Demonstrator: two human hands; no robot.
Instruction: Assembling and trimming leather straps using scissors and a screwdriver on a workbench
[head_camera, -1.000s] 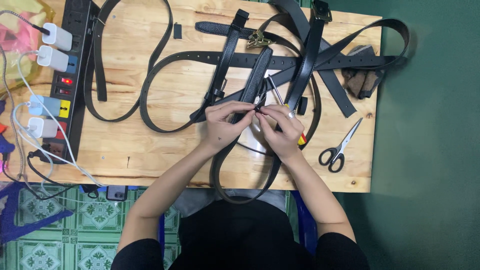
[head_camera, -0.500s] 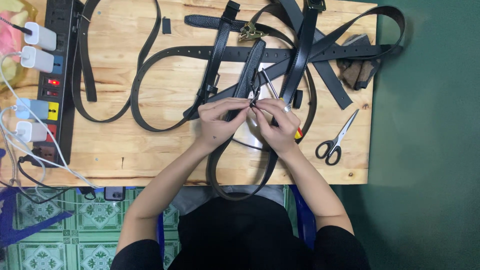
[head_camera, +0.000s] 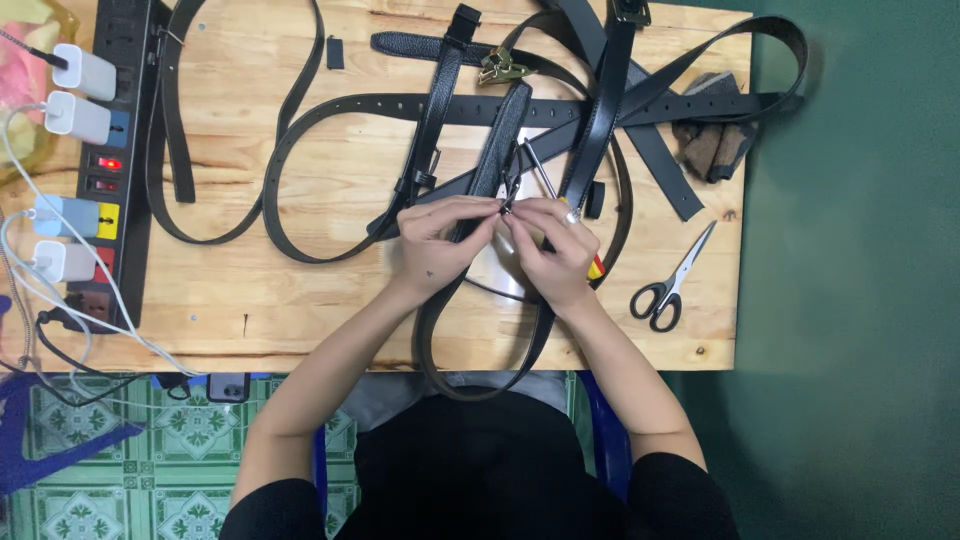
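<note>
Head view — both hands' fingers (head_camera: 478, 212) pinched shut on belt (head_camera: 497, 165).

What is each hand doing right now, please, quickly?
Left hand: closed, pinching the black belt at its end.
Right hand: closed on a screwdriver, fingertips at the same belt end.

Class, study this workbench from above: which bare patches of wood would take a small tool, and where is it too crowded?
Bare wood lies between the power strip and the left hand, along the near edge of the table. A smaller patch sits below the scissors. The far middle, around the black belts and both hands, is crowded.
</note>
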